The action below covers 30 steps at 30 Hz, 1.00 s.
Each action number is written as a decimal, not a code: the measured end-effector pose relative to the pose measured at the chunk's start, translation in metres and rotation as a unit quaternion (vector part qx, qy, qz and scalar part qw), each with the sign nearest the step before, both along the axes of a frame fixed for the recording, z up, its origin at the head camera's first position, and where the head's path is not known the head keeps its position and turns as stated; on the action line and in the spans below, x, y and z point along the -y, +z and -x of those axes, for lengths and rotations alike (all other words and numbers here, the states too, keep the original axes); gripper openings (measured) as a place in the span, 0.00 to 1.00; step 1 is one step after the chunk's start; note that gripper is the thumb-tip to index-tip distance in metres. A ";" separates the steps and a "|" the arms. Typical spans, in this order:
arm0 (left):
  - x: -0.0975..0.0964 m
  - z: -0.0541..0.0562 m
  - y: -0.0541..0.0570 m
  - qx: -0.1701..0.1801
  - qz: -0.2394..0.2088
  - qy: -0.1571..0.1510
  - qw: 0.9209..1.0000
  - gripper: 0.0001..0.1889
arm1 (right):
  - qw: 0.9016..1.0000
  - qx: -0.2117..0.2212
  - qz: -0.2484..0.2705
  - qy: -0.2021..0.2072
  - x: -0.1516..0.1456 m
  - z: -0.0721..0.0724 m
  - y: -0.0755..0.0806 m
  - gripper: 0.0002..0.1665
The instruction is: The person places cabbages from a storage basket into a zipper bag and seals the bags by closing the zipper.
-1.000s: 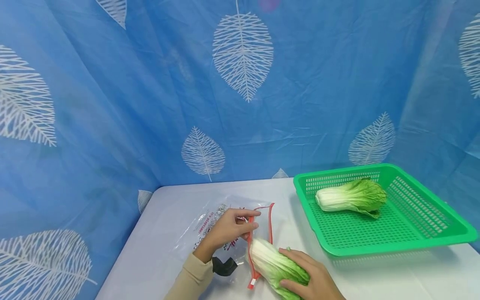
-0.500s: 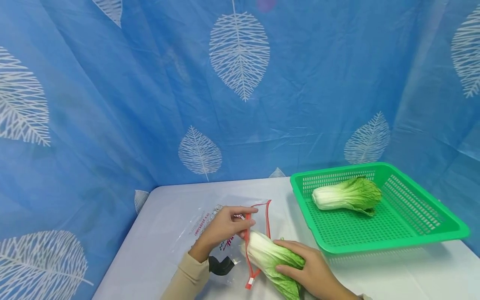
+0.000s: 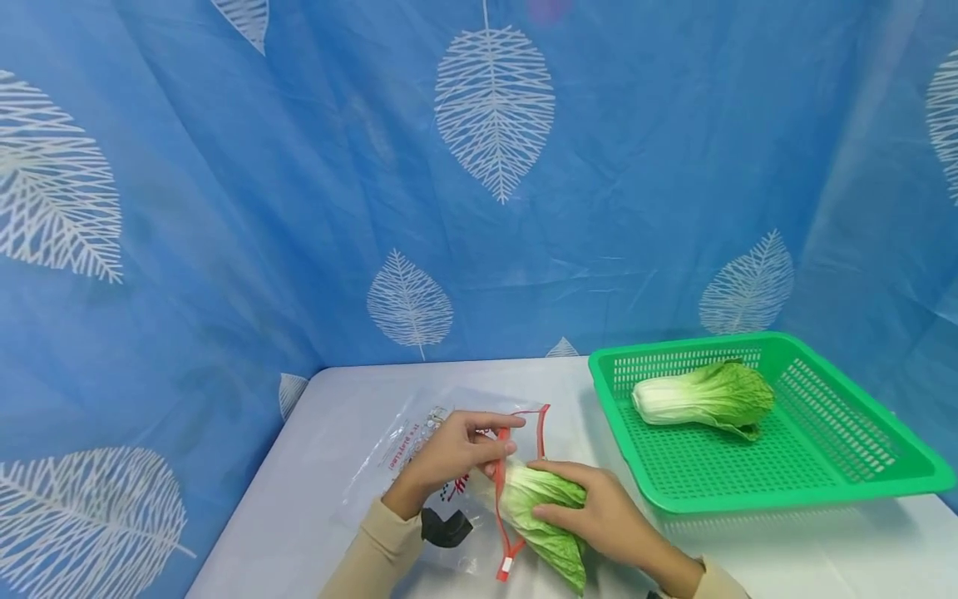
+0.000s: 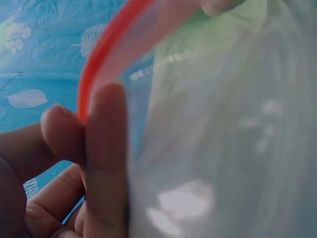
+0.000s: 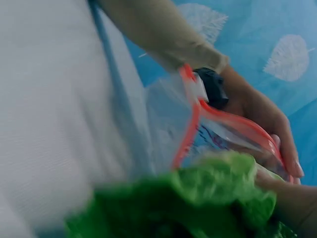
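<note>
A clear zip bag (image 3: 385, 466) with a red zip edge lies on the table, its mouth spread toward the right. My left hand (image 3: 458, 453) pinches the near side of that red edge (image 4: 94, 79) between thumb and finger. A Chinese cabbage (image 3: 540, 532) points its white stem end through the mouth, and the stem shows only through the plastic. My right hand (image 3: 599, 509) grips its leafy part from the right. In the right wrist view, the green leaves (image 5: 163, 208) fill the bottom, with the white zip slider (image 5: 198, 89) above them.
A green plastic basket (image 3: 748, 499) stands at the right of the white table (image 3: 299, 499), with a second Chinese cabbage (image 3: 703, 398) lying in it. Behind hangs a blue curtain (image 3: 614, 208) with white leaf prints. A black wrist device (image 3: 446, 528) shows beside my left wrist.
My right hand has moved left with the cabbage, whose stem has slid deeper into the bag. My left hand keeps its pinch on the red edge. The head view has shifted slightly.
</note>
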<state>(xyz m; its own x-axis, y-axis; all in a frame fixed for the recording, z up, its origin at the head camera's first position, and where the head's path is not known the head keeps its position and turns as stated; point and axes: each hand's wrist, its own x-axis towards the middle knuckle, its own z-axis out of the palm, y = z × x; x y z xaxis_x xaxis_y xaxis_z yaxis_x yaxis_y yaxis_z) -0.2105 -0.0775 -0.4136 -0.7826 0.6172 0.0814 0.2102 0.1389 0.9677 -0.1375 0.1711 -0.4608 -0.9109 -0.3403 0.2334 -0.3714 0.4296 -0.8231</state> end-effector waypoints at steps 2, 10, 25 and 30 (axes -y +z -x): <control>0.000 0.000 -0.001 0.015 -0.015 -0.013 1.000 0.19 | 1.000 0.010 0.010 0.024 0.001 0.002 0.001 0.29; -0.006 0.002 -0.009 0.030 -0.035 -0.038 0.998 0.19 | 0.999 0.016 0.009 0.049 0.009 0.005 -0.014 0.29; -0.004 0.001 -0.016 0.037 -0.013 -0.008 0.999 0.19 | 0.980 -0.176 -0.058 -0.076 0.007 -0.035 -0.019 0.50; -0.001 0.004 -0.016 0.027 -0.004 -0.006 1.000 0.20 | 0.965 -0.238 -0.088 -0.060 0.007 -0.043 -0.030 0.58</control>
<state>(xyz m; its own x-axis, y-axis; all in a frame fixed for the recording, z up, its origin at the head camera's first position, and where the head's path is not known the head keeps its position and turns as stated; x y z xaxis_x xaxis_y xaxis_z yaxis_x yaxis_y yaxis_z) -0.2150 -0.0761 -0.4292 -0.7788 0.6257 0.0443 0.1588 0.1284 0.9789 -0.0942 0.1637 -0.4906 -0.7505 -0.3105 0.5835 -0.6279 0.6106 -0.4827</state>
